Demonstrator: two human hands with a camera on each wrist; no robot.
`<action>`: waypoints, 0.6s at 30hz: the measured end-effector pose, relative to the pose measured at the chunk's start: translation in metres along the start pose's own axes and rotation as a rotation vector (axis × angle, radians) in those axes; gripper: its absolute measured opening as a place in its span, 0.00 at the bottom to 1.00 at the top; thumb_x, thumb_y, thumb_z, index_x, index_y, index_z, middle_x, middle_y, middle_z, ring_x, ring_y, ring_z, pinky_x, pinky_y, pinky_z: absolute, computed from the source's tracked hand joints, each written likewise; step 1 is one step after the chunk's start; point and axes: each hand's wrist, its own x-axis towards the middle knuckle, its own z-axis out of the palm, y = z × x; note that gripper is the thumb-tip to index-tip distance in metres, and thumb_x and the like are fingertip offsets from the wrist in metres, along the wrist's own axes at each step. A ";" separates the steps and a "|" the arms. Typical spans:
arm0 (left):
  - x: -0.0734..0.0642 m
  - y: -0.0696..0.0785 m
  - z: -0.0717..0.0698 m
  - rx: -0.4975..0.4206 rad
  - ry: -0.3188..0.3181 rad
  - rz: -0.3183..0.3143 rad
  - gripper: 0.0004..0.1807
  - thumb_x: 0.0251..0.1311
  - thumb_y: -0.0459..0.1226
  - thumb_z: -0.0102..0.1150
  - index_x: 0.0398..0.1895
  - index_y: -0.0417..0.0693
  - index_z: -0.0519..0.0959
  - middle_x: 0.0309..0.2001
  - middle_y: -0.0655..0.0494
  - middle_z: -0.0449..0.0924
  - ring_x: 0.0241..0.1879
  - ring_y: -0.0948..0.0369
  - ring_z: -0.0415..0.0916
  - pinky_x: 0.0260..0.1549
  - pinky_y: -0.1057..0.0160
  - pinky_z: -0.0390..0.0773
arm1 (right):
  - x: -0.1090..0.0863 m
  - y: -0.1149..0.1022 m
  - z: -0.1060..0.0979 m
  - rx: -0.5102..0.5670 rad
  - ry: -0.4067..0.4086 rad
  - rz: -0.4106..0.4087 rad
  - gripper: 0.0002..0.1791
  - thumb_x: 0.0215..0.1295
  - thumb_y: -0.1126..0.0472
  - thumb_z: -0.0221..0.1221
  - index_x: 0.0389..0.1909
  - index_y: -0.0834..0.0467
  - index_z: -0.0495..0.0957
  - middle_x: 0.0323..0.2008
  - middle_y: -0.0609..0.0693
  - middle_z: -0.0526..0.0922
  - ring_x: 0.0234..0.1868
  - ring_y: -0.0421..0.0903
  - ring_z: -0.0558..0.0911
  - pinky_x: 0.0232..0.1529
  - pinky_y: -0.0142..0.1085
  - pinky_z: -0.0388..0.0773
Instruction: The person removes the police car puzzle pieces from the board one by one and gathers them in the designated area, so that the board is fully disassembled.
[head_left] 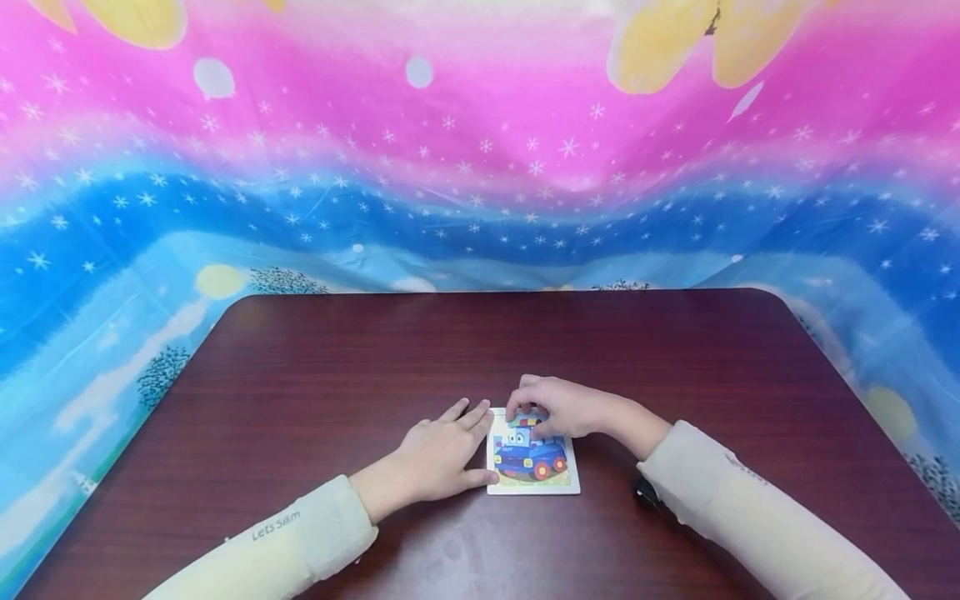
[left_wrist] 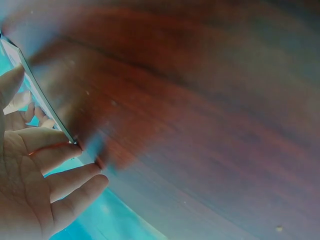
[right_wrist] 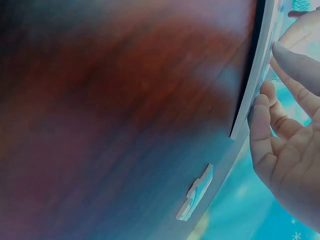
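Observation:
A square jigsaw puzzle board (head_left: 572, 479) with a white border lies flat on the table. Its picture is a blue cartoon truck with red wheels. My left hand (head_left: 438, 457) rests along the board's left side, fingers spread fairly straight, thumb and fingertips at the border. Over the top of the picture, the curled fingers and thumb of my right hand (head_left: 558, 407) hold a puzzle piece (head_left: 529, 422) with red and yellow colours, down at the board's surface. The hand covers the board's upper right part. In the right wrist view, a loose puzzle piece (right_wrist: 196, 195) lies apart from the board.
The dark red-brown wooden table (head_left: 337, 358) has rounded far corners. Behind and beside it hangs a pink and blue cloth (head_left: 480, 167) with snowflakes. A small black device (head_left: 647, 492) sits under the right sleeve's cuff.

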 end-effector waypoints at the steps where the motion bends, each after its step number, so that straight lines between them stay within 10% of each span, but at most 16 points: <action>1: 0.000 0.000 0.000 0.000 0.003 0.001 0.46 0.61 0.65 0.55 0.75 0.48 0.64 0.77 0.55 0.59 0.76 0.51 0.58 0.51 0.44 0.80 | 0.000 0.000 0.000 -0.006 -0.001 0.000 0.16 0.60 0.66 0.67 0.47 0.50 0.81 0.40 0.46 0.74 0.39 0.42 0.73 0.43 0.32 0.74; 18: 0.000 0.001 0.000 -0.004 -0.010 -0.002 0.46 0.61 0.65 0.56 0.75 0.48 0.63 0.77 0.55 0.59 0.76 0.51 0.57 0.52 0.44 0.79 | 0.003 -0.009 -0.001 -0.071 -0.033 0.003 0.15 0.60 0.68 0.66 0.44 0.49 0.79 0.40 0.46 0.74 0.43 0.41 0.74 0.46 0.35 0.75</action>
